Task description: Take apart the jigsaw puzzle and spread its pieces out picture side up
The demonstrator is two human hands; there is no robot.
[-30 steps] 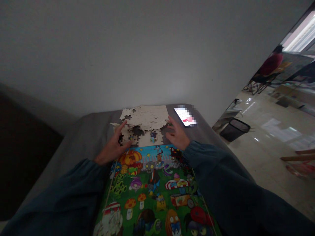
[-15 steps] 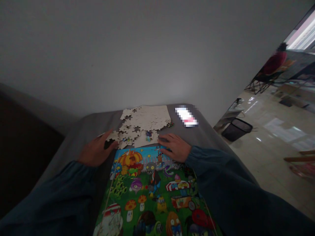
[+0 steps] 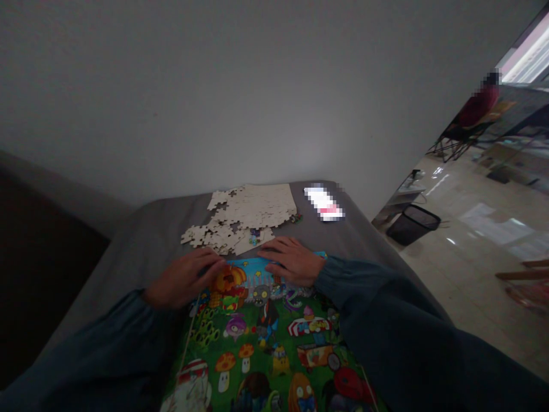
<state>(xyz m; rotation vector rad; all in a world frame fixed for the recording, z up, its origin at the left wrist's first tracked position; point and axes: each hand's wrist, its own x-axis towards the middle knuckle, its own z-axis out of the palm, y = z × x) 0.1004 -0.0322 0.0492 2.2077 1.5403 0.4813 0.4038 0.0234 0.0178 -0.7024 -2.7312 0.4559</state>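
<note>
A colourful cartoon puzzle picture [image 3: 266, 337] lies flat in front of me. Over its upper left corner rests my left hand [image 3: 186, 277], fingers stretched out and its fingertips at the top edge. My right hand [image 3: 294, 262] lies on the upper right part, fingers apart, with nothing visible in it. Just beyond the hands is a heap of jigsaw pieces [image 3: 214, 234], mostly plain back up. Behind them sits a joined sheet of puzzle [image 3: 261, 206], its pale back showing. A few printed bits [image 3: 254, 236] show near my right fingertips.
A phone with a lit screen [image 3: 323, 202] lies at the back right of the grey-covered table [image 3: 167, 214]. A wall [image 3: 257, 103] stands right behind. On the floor to the right is a dark mesh bin [image 3: 413, 225]; farther off, a person in red [image 3: 479, 107].
My left hand has moved from beside the jigsaw pieces right and toward me, onto the picture's corner. The pieces at left lie closer together. My right hand has slid slightly left.
</note>
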